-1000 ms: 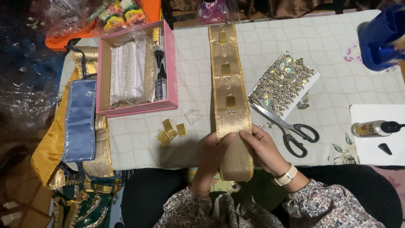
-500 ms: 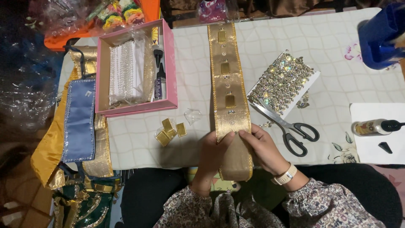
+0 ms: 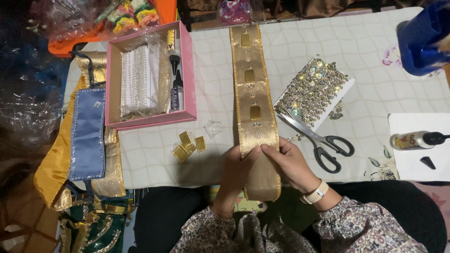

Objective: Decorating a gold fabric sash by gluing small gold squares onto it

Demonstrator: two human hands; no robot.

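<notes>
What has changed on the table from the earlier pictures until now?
Nothing visibly changed. Both hands, left hand and right hand, still hold the near end of the gold band. The scissors and the pink box lie as before.

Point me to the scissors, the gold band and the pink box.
scissors [image 3: 313, 137], head view, on the blades near the pivot.
gold band [image 3: 250, 93], head view, mid-strip on the table.
pink box [image 3: 188, 70], head view, on its right wall.

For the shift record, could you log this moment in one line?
left hand: grips gold band | right hand: grips band | scissors: idle beside
</notes>
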